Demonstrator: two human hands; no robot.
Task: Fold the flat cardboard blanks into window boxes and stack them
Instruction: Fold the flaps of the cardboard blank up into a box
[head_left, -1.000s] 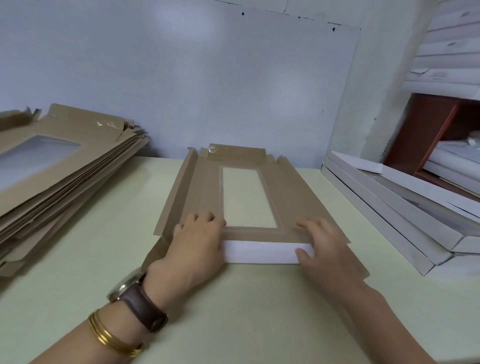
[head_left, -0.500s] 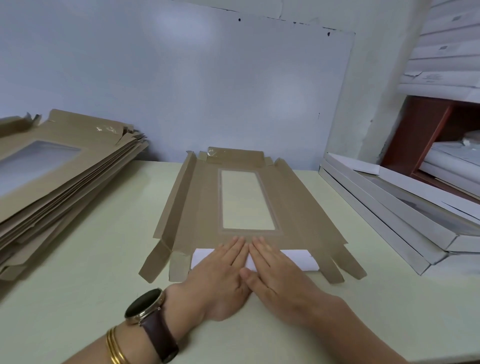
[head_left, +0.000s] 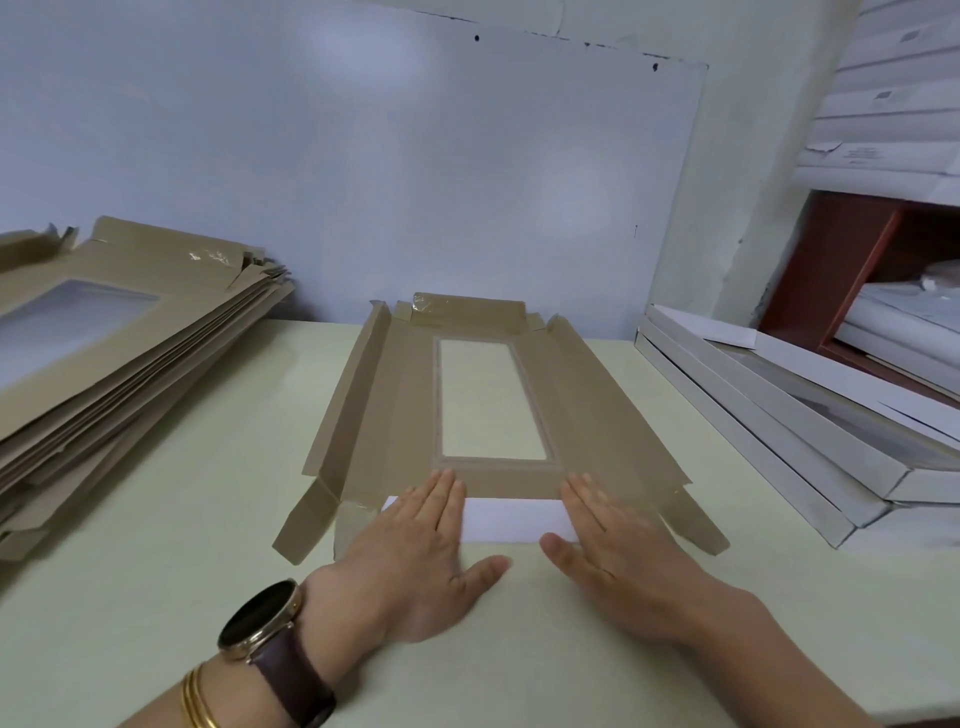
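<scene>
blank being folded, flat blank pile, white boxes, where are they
blank being folded (head_left: 597, 415): head view, right panel
flat blank pile (head_left: 208, 280): head view, top sheet
white boxes (head_left: 779, 410): head view, long side wall

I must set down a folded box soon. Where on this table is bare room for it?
Bare table lies between the pile of flat blanks and the open blank, and a narrower strip between that blank and the white boxes. The near middle is crowded by the left hand and right hand.

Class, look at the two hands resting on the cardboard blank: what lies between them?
In the head view, the white folded-over flap of the cardboard blank lies between the left hand and the right hand.
</scene>
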